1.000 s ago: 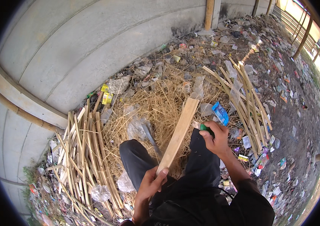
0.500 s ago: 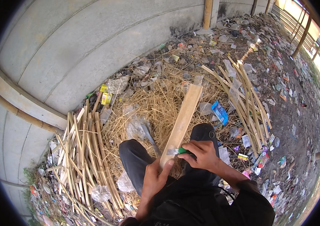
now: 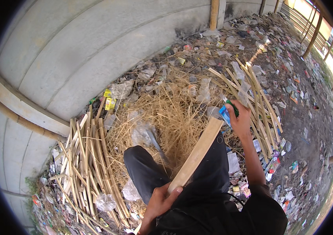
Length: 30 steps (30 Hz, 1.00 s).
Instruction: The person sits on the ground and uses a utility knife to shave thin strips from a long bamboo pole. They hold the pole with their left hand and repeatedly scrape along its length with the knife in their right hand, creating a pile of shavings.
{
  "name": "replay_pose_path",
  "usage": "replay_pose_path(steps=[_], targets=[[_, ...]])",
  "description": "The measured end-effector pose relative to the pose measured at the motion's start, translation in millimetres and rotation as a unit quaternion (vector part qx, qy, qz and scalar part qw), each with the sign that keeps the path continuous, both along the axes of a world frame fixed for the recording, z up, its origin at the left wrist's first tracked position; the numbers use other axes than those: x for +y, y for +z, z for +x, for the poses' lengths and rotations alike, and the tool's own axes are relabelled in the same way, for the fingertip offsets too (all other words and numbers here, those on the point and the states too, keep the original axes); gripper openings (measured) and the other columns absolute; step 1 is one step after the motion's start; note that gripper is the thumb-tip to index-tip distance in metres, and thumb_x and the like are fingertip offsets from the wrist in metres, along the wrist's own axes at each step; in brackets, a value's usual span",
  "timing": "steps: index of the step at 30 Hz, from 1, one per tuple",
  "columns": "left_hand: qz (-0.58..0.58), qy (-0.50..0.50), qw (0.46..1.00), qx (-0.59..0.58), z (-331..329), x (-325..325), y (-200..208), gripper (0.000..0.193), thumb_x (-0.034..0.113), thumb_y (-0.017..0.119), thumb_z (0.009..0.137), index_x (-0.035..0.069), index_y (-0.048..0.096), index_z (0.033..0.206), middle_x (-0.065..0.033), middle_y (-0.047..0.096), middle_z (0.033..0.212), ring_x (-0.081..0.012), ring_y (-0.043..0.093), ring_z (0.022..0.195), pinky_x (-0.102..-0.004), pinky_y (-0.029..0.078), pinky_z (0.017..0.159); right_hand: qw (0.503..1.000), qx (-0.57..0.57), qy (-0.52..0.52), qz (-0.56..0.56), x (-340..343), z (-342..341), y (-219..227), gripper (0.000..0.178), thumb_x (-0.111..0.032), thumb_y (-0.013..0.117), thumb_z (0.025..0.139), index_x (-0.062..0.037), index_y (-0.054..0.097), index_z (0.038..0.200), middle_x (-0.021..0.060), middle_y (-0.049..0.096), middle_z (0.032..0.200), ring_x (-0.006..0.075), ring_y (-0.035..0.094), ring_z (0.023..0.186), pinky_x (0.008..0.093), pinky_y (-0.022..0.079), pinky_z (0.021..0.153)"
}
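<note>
My left hand (image 3: pixel 161 203) grips the near end of a flat, pale bamboo slat (image 3: pixel 198 152), close to my body. The slat slants up and to the right across my right thigh. Past its far end, my right hand (image 3: pixel 240 120) is closed around a knife (image 3: pixel 233 105) with a green handle; its short blade points up and left. Behind that hand lies a blue wrapper (image 3: pixel 224 114), partly hidden. Between my knees, a long grey blade-like tool (image 3: pixel 156 143) lies on the straw-like shavings (image 3: pixel 174 105).
A pile of split bamboo strips (image 3: pixel 90 168) lies at the left, and a smaller bundle of strips (image 3: pixel 258 105) at the right. A grey panel wall (image 3: pixel 107 47) rises behind. Plastic litter (image 3: pixel 287 150) covers the dark ground. Wooden poles (image 3: pixel 314 35) stand at the far right.
The knife and my right hand have moved from the slat's near end out past its far end. My left hand has drawn the slat closer to my body and tilted it further right.
</note>
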<state>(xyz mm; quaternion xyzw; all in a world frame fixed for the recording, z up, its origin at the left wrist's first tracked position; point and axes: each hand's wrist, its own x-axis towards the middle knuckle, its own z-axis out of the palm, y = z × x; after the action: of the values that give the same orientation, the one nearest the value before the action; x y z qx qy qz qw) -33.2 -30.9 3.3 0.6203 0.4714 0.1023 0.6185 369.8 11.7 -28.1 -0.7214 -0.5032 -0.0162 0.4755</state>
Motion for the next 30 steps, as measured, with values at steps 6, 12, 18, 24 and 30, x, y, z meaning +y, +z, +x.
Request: replay_pose_path(steps=[6,12,18,24,30], targets=[[0.091,0.067,0.992,0.05,-0.9,18.5,-15.9,0.044,0.039,0.07,0.11,-0.004,0.076,0.12,-0.0084,0.07,0.066,-0.0156,0.067,0.059,-0.0341,0.052,0.06,0.995,-0.006,-0.007,-0.097,-2.0,4.0,6.5,0.041,-0.026,0.08,0.1,-0.0073,0.065,0.133,0.0122,0.072,0.078,0.0254,0.066,0.064,0.0395,0.046,0.062],[0.078,0.084,0.992,0.043,9.5,34.7,-9.0,0.045,0.039,0.071,0.109,-0.003,0.075,0.124,-0.0073,0.069,0.065,-0.0144,0.068,0.057,-0.0328,0.05,0.057,0.991,0.048,0.003,-0.127,-12.9,11.4,-1.7,0.041,-0.027,0.081,0.099,-0.0059,0.066,0.131,0.0153,0.076,0.086,0.0304,0.072,0.07,0.0447,0.053,0.068],[0.102,0.054,0.993,0.026,16.9,33.7,-25.7,0.047,0.04,0.072,0.108,-0.003,0.075,0.128,-0.0107,0.068,0.067,-0.0168,0.07,0.06,-0.0359,0.052,0.059,0.938,0.294,0.162,-0.085,-17.6,-16.0,-0.2,0.033,-0.025,0.072,0.107,-0.0033,0.071,0.132,0.007,0.071,0.092,0.0133,0.068,0.081,0.0332,0.052,0.07],[0.166,0.044,0.985,0.002,26.0,36.0,-29.9,0.046,0.039,0.073,0.108,-0.003,0.074,0.125,-0.0074,0.064,0.066,-0.0136,0.063,0.058,-0.0335,0.049,0.057,0.945,0.223,0.209,-0.114,-30.7,-30.5,4.1,0.023,-0.022,0.065,0.112,-0.0023,0.071,0.124,0.0027,0.067,0.088,0.0097,0.062,0.072,0.0283,0.049,0.067],[0.089,0.107,0.99,0.0,9.0,45.6,-20.6,0.041,0.039,0.073,0.109,-0.002,0.074,0.113,-0.0029,0.061,0.064,-0.0098,0.059,0.055,-0.0308,0.046,0.052,0.768,0.309,0.396,-0.397,-63.9,-18.4,-6.4,0.037,-0.032,0.052,0.119,-0.0005,0.068,0.13,0.0048,0.073,0.092,0.0095,0.061,0.07,0.0269,0.049,0.062]])
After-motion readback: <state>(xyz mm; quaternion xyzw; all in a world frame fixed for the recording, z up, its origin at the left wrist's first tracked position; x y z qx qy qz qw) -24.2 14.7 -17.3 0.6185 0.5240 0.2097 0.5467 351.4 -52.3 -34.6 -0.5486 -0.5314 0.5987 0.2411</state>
